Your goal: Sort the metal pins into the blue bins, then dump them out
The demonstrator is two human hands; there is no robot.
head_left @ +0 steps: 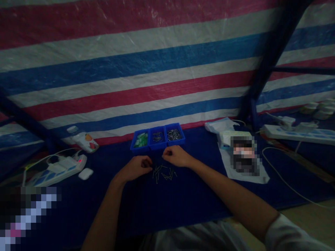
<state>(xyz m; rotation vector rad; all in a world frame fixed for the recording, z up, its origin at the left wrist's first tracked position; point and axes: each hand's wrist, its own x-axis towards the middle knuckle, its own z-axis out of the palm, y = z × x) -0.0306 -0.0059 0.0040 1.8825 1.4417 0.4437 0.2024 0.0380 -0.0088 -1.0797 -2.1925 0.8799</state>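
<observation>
Loose screws or nails [167, 175] lie scattered on the dark blue table in front of me. My left hand [137, 167] is just left of them, fingers curled, with the fingertips near the pile's edge. Above the pile, my right hand [176, 156] has its thumb and fingers pinched together close to the bins; anything between them is too small to make out. Three joined blue bins stand behind the hands: the left bin [136, 149] holds green pieces, the middle bin [158, 144] some metal pins, the right bin [180, 140] many small metal parts.
A power strip [56, 174], a white case [86, 173] and a bottle [86, 140] are on the left. To the right are a white sheet [227, 167], a packet [221, 124], another power strip [298, 134] and a cable. Striped sheeting [157, 80] hangs behind.
</observation>
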